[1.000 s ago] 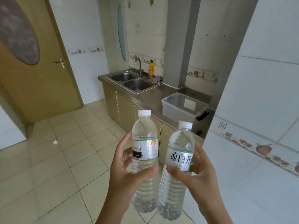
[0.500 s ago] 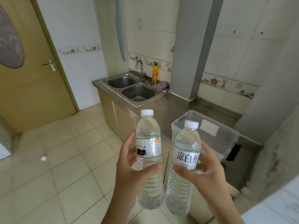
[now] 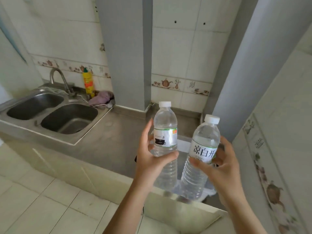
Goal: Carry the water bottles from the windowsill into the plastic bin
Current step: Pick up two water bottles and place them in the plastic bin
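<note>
Two clear water bottles with white caps are held upright side by side. My left hand (image 3: 150,163) grips the left bottle (image 3: 165,132) around its middle, at the white and green label. My right hand (image 3: 224,171) grips the right bottle (image 3: 205,137), whose label carries large dark characters and which leans slightly left. Both bottles hang over the clear plastic bin (image 3: 183,144), which stands on the steel counter and is mostly hidden behind the bottles and hands.
A steel counter (image 3: 108,142) runs to the left with a double sink (image 3: 67,119) and a tap (image 3: 60,80). A yellow bottle (image 3: 88,82) and a purple cloth (image 3: 101,97) lie behind the sink. A grey pillar (image 3: 125,53) rises behind the counter. A tiled wall (image 3: 276,149) stands close on the right.
I have come closer to the counter, and the view has swung right and down. The bottles, first seen over the floor, are now over the bin. Both grips are unchanged.
</note>
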`<state>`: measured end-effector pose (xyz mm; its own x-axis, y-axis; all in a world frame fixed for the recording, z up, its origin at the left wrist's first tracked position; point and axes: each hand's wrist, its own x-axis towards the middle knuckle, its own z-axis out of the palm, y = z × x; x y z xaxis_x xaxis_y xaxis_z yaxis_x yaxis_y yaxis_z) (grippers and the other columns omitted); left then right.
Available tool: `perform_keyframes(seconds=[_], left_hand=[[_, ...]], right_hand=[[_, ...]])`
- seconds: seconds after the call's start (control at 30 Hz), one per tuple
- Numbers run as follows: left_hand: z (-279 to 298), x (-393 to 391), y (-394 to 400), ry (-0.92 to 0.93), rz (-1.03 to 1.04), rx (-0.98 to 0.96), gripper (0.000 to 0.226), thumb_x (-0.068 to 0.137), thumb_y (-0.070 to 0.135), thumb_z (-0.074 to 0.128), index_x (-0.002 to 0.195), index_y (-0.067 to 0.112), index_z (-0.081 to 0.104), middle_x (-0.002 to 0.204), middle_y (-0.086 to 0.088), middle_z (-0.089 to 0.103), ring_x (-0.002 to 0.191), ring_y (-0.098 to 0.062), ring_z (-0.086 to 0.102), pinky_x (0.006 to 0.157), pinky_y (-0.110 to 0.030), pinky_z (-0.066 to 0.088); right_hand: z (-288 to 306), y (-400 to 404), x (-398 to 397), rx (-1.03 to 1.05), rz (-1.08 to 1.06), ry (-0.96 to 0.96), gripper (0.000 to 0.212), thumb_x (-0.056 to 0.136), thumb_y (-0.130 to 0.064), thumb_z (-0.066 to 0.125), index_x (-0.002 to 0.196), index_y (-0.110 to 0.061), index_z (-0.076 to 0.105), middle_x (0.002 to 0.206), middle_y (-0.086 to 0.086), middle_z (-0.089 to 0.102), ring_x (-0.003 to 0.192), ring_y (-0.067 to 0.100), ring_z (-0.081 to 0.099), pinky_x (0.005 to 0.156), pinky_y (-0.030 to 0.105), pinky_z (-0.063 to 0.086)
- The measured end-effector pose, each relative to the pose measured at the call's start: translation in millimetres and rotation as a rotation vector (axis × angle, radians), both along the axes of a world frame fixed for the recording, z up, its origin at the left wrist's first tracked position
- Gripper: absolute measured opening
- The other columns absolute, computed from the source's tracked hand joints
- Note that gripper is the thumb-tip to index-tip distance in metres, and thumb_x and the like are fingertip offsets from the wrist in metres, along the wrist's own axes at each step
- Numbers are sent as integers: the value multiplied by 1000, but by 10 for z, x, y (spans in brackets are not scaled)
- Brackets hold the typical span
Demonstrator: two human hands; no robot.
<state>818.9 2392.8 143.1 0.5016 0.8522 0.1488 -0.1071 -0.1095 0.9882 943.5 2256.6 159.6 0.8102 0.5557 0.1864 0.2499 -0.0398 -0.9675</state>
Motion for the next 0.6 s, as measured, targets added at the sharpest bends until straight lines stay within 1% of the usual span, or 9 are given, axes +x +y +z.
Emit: perform_keyframes(seconds=[0.07, 0.13, 0.23, 0.3, 0.37, 0.43, 0.5, 0.57, 0.6], left_hand=[[-120, 382, 216, 15, 1, 2, 111, 46, 20, 94, 139, 53, 43, 126, 4, 64, 116, -16, 62, 91, -32, 54], [-250, 731, 402, 27, -18, -27, 109, 46, 17, 95, 140, 45, 47, 121, 3, 67, 109, -11, 65, 87, -28, 56], [-428, 1097, 592, 73, -96, -24, 101, 55, 7, 95, 140, 35, 49, 113, 13, 68, 96, 5, 66, 78, -19, 56], [-577, 1332, 706, 107, -127, -5, 98, 56, 3, 94, 139, 29, 50, 114, 15, 68, 95, 7, 66, 78, -19, 56], [-723, 1518, 788, 148, -146, -6, 94, 56, 6, 95, 135, 32, 51, 118, 16, 66, 97, 6, 66, 84, -27, 58], [-857, 1653, 830, 185, -180, -15, 89, 57, 10, 95, 126, 43, 49, 114, 21, 64, 94, 11, 64, 89, -32, 58], [-984, 1757, 846, 228, -207, -22, 88, 56, 16, 95, 122, 47, 45, 112, 23, 63, 94, 13, 63, 90, -31, 56], [-1113, 1839, 820, 260, -225, -15, 87, 56, 15, 94, 120, 46, 44, 111, 21, 63, 95, 10, 63, 86, -25, 55], [-1173, 1871, 797, 258, -229, -13, 85, 56, 11, 93, 118, 45, 45, 109, 19, 63, 94, 10, 62, 82, -19, 53]], right_hand=[[-91, 178, 309, -3, -43, -36, 84, 56, -10, 90, 124, -37, 49, 101, -9, 69, 85, 4, 66, 66, 19, 52], [-182, 348, 612, -12, -78, -53, 82, 57, -10, 90, 123, -38, 49, 100, -9, 70, 85, 6, 66, 67, 20, 51], [-362, 539, 931, -55, -114, -44, 86, 59, -12, 89, 130, -35, 46, 103, -8, 68, 88, 12, 66, 71, 26, 53], [-517, 633, 1137, -74, -147, -10, 90, 58, -13, 89, 132, -35, 44, 108, -7, 67, 94, 15, 65, 75, 32, 54], [-662, 700, 1290, -109, -150, 16, 89, 57, -13, 90, 130, -38, 44, 110, -9, 67, 96, 16, 66, 79, 38, 56], [-788, 729, 1381, -162, -158, 22, 85, 57, -12, 90, 125, -40, 46, 108, -15, 66, 98, 12, 65, 81, 40, 56], [-895, 746, 1430, -210, -174, 13, 82, 58, -11, 90, 120, -40, 47, 108, -22, 63, 99, 6, 63, 85, 40, 56], [-1017, 744, 1464, -244, -181, -7, 81, 56, -9, 90, 124, -29, 51, 114, -15, 65, 103, 10, 63, 88, 37, 54], [-1068, 741, 1476, -254, -205, -25, 79, 56, -7, 90, 125, -21, 53, 113, -8, 66, 105, 14, 63, 88, 31, 54]])
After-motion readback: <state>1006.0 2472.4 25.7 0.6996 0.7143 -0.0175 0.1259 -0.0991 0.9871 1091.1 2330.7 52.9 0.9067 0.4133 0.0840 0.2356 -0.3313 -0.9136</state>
